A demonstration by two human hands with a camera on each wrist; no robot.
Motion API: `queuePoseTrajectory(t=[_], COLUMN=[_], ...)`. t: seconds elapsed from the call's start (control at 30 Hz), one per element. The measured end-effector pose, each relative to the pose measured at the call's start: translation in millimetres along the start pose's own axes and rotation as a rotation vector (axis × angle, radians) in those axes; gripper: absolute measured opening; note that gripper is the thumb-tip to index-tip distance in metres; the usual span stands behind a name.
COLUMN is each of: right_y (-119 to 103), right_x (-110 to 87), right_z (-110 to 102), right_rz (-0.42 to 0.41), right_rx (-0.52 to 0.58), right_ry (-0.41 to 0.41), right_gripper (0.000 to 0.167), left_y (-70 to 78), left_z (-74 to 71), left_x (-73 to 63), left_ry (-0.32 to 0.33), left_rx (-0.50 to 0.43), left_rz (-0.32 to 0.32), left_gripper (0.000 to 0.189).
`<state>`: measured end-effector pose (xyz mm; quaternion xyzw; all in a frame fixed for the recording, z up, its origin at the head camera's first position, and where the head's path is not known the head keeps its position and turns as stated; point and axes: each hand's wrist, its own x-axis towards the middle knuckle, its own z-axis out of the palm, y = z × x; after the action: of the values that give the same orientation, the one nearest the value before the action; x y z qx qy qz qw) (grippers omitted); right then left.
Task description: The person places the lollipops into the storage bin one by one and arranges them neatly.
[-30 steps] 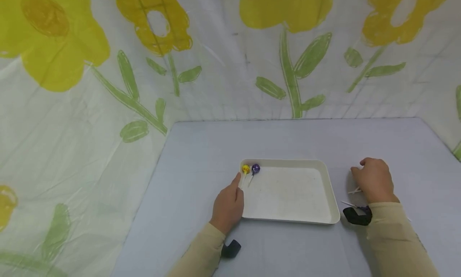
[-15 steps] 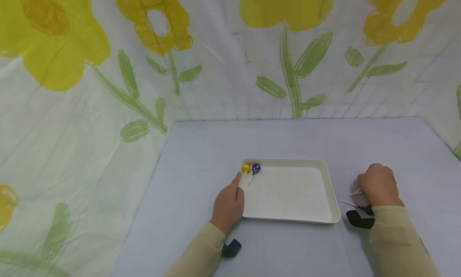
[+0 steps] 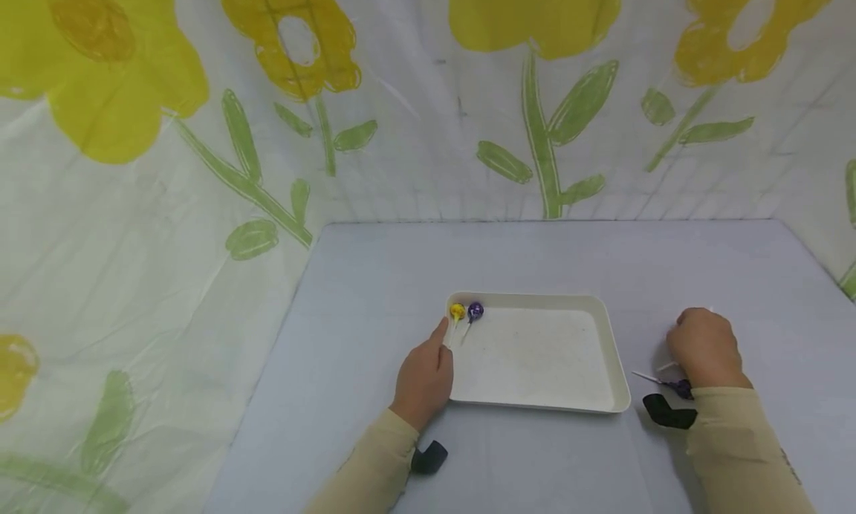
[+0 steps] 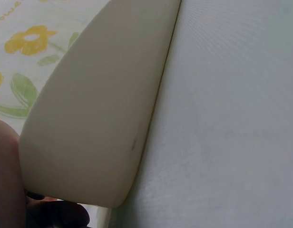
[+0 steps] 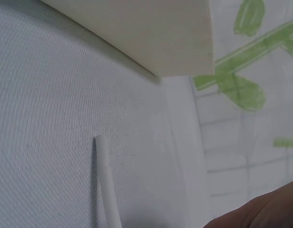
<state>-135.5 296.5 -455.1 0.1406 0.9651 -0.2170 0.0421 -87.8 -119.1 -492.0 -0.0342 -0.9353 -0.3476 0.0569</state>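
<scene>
Under R hand (image 3: 709, 348), I see a white stick (image 3: 667, 366) poking out; fingers curled, can't tell if gripping. Near it lies a purple pop (image 3: 682, 388). L hand (image 3: 424, 380) grips white tray (image 3: 535, 358) at its L side; yellow pop (image 3: 458, 311) & 2nd purple pop (image 3: 475, 310) in far L corner.

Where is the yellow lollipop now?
In the head view, the yellow lollipop lies in the white tray, at its far left corner, left of a purple lollipop.
</scene>
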Motion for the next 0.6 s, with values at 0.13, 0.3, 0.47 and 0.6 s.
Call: queuePoseTrajectory(t=[0.13,0.3,0.47,0.6], right_y=[1.3,1.8,0.6,-3.9], right_x=[0.0,-1.8,-4.1,-4.8], right_z=[-1.0,-2.5,-3.9,-7.0], right_rz=[-0.013,0.020,0.025,0.016], right_rx=[0.002,0.024,0.043,0.009], right_ry=[0.029,0.025,0.024,0.023], right_gripper=[0.028,0.034,0.038,0.036], left_y=[0.4,1.0,0.5,-0.4], left_z=[0.7,1.2,1.2,0.7], left_x=[0.5,0.9,0.4,0.3], left_ry=[-0.002,0.000,0.000,0.003], left_rx=[0.001,-0.002,-0.002,-0.010], left_rz=[-0.009,-0.009,-0.010,-0.012], left_gripper=[0.050,0.050,0.050,0.050])
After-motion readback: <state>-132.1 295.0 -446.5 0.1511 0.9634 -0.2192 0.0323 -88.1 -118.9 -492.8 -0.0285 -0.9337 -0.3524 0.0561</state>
